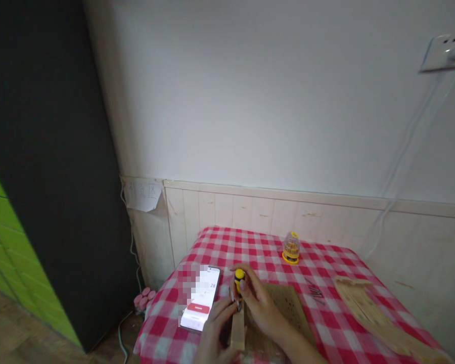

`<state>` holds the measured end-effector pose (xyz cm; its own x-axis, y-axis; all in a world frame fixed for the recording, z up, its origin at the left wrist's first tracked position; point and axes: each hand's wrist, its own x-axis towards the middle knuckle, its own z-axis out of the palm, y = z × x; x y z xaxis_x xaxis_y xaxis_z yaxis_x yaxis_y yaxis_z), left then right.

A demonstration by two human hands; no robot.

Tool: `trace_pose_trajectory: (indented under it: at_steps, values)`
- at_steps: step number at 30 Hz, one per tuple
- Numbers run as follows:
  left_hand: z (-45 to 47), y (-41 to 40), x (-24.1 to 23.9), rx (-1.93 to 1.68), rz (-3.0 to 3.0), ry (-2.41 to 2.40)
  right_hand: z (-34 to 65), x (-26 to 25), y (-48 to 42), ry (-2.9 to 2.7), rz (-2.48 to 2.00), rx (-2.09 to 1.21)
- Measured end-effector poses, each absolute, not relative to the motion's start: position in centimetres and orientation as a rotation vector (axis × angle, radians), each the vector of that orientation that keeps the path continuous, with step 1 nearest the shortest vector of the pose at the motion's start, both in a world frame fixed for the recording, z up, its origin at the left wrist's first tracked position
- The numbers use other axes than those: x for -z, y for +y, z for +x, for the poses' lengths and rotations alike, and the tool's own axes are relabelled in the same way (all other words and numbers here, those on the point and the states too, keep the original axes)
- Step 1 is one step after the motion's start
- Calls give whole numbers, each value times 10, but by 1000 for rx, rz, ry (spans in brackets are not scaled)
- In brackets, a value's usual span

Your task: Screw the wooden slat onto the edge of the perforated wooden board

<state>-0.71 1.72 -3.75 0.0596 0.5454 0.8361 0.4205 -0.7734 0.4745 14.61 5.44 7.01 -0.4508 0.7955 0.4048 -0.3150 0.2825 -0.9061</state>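
1. Hands at work over a checked tablecloth (246,243): the right hand (260,306) wraps a yellow-and-black screwdriver (239,276), held upright, its tip at the far end of a wooden strip (237,328).
2. The left hand (216,323) grips that strip beside a brown board (293,303), fingertips close to the tip; whether they also pinch a screw cannot be told.
3. The step in hand appears to be driving or seating a fastener in the strip; the next move would call for a steady strip, a straight shaft and firm downward pressure while turning.
4. Near the wall, a clear domed case (291,250) with a yellow base stands upright, rows of small yellowish pieces inside, probably driver bits.
5. Thin dark metal pieces (316,292) lie loose on the cloth, outside any container.
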Motion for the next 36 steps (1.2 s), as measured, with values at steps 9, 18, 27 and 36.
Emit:
trace_pose_trajectory:
  at_steps: [9,18,27,36]
  values:
    - [-5,17,38,-1813,2257,1047,146,-70,51,-1501,-532,-1443]
    - [-8,11,41,-1730,2321,1071,140,-70,46,-1321,-437,-1599]
    - [-21,17,66,-1518,2281,1004,150,-85,46,-1442,-498,-1432]
    - [-5,-1,40,-1595,2111,1062,151,-73,48,-1454,-489,-1466]
